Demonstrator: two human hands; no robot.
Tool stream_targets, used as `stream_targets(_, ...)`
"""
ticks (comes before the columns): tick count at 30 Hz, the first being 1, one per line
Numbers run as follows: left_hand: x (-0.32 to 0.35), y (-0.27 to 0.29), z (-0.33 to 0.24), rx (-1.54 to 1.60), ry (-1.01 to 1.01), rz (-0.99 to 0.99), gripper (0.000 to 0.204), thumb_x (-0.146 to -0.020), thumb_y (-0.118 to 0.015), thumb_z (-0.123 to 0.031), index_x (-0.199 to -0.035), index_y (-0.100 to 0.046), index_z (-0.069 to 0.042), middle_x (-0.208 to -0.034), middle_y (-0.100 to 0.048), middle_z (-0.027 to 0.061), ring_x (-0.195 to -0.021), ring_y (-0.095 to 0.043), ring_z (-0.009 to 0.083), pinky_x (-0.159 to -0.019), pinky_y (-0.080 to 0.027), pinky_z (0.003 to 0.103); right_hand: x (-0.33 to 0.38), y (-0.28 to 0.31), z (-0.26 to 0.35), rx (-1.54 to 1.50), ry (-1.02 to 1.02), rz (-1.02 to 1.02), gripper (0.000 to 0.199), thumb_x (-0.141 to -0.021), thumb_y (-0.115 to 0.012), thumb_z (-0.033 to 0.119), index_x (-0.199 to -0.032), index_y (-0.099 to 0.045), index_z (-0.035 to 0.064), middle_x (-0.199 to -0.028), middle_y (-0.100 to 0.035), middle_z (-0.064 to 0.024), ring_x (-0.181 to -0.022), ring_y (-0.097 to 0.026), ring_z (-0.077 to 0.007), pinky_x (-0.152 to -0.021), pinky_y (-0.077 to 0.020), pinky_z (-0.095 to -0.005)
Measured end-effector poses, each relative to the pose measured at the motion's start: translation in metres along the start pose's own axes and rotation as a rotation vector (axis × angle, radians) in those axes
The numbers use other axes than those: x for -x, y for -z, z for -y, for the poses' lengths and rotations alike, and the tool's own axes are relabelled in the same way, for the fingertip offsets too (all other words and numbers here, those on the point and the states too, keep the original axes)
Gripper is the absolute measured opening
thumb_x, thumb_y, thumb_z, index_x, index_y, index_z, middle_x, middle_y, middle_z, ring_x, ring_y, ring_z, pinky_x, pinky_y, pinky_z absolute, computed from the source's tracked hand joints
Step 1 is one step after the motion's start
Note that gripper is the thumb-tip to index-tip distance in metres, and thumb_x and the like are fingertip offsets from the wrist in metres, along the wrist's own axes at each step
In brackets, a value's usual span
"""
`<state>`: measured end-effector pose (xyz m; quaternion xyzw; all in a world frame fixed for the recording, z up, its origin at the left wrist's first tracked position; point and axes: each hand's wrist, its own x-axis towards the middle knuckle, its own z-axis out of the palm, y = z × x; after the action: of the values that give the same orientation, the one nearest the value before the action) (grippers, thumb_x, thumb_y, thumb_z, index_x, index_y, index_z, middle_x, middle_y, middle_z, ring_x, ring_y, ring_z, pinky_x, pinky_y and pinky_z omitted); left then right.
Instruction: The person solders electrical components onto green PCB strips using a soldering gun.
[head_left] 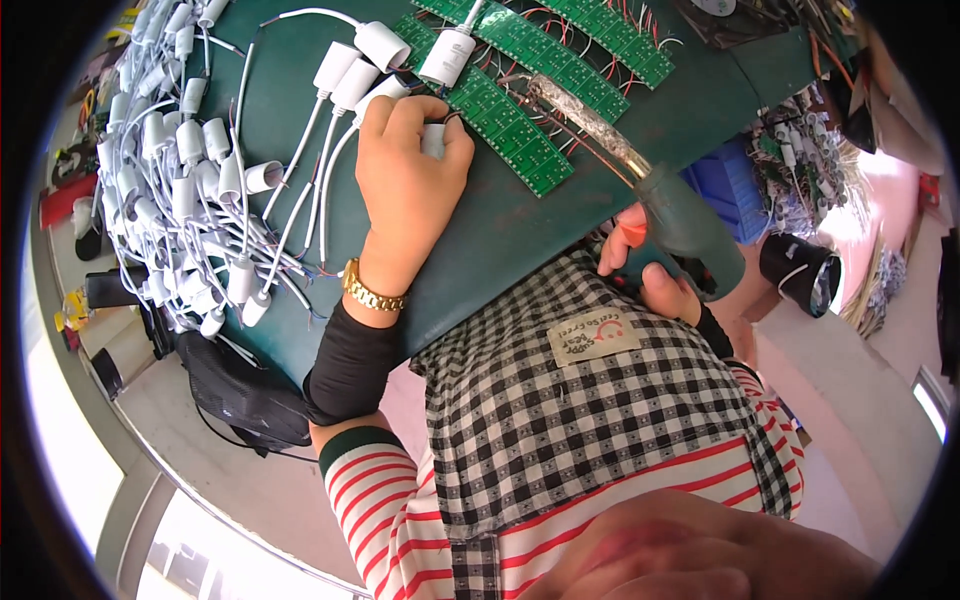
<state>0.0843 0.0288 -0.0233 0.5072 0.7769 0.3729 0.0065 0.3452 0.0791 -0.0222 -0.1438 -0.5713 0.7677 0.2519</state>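
The left hand (415,170) is curled narrowly around a white socket (433,142) beside a green circuit board (512,138) on the tabletop (480,245); the right hand (655,275) grips a soldering iron (690,228). Soldering seems in hand, calling for a steady tip.

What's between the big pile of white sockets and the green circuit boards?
In the head view: a few separate, corded white sockets and the left hand.

Left hand (411,175) at upper centre, fingers bent; right hand (676,299) right of centre, partly hidden, thumb and fingers apart.
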Motion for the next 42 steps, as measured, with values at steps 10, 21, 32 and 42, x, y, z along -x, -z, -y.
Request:
stream_targets(10,0.002,0.003,0.005,0.152,0.001,-0.02,0.009,-0.067,-0.072,-0.005,-0.074,-0.066,-0.006,-0.07,-0.05,0.0045,-0.059,-0.052,0.0174,-0.052,-0.041,0.03,-0.003,-0.003,-0.009,-0.055,-0.08,0.0,0.048,-0.089,-0.057,0.026,-0.127,-0.041,0.0001,-0.089,-0.054,-0.013,-0.077,-0.057,-0.0207,-0.072,-0.0477,-0.0347)
stream_targets(21,-0.008,0.008,-0.002,0.09,0.012,0.072,0.008,-0.065,-0.069,-0.005,-0.073,-0.068,-0.006,-0.067,-0.052,0.0055,-0.062,-0.054,0.0216,-0.055,-0.044,0.033,0.0,-0.004,-0.015,0.178,-0.126,0.002,0.035,-0.087,-0.055,0.016,-0.118,-0.048,0.0019,-0.096,-0.054,-0.0105,-0.075,-0.057,-0.0189,-0.066,-0.0502,-0.0344)
stream_targets(32,-0.007,0.006,0.0,0.031,-0.02,0.073,0.008,-0.068,-0.069,-0.006,-0.075,-0.068,-0.003,-0.064,-0.051,0.0045,-0.054,-0.05,0.014,-0.051,-0.041,0.027,0.0,0.001,-0.016,0.264,-0.109,0.032,0.03,-0.088,-0.054,0.02,-0.111,-0.046,0.0016,-0.087,-0.054,-0.0119,-0.075,-0.057,-0.0205,-0.068,-0.0506,-0.035)
stream_targets(42,-0.007,0.005,-0.001,0.021,-0.024,0.059,0.007,-0.067,-0.068,-0.006,-0.073,-0.067,-0.002,-0.062,-0.05,0.0044,-0.053,-0.048,0.014,-0.05,-0.04,0.028,-0.007,-0.006,-0.003,0.125,-0.024,-0.175,0.046,-0.087,-0.057,0.029,-0.118,-0.044,-0.0028,-0.079,-0.055,-0.0128,-0.067,-0.057,-0.0208,-0.062,-0.0498,-0.0337)
